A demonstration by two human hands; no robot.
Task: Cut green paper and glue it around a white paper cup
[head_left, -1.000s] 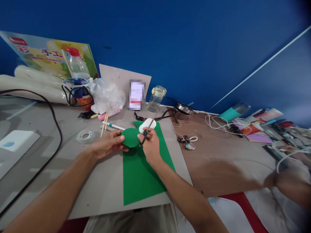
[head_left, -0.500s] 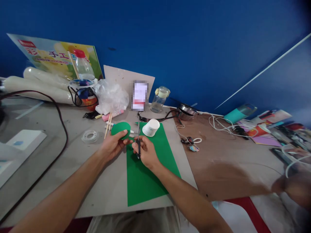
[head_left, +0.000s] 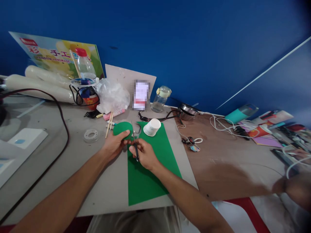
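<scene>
My left hand (head_left: 114, 142) pinches a round piece of green paper (head_left: 122, 128) between thumb and fingers. Black-handled scissors (head_left: 136, 151) are gripped in my right hand (head_left: 145, 152), their blades pointing up beside the right edge of the round piece. Under my right hand lies a large green sheet (head_left: 155, 174), with a curved cut at its upper left. A white paper cup (head_left: 152, 127) rests tilted on the sheet's upper part.
A clear tape roll (head_left: 90, 135) and wooden sticks (head_left: 109, 125) lie to the left. Behind are a crumpled plastic bag (head_left: 112, 97), a blurred phone (head_left: 141, 94) and a glass jar (head_left: 161, 99). Keys and cables (head_left: 191, 141) lie right. A co-worker's arm (head_left: 295, 186) shows at far right.
The scissors have tilted left, with the blades now close against the round piece's right edge. The whole view has shifted slightly.
</scene>
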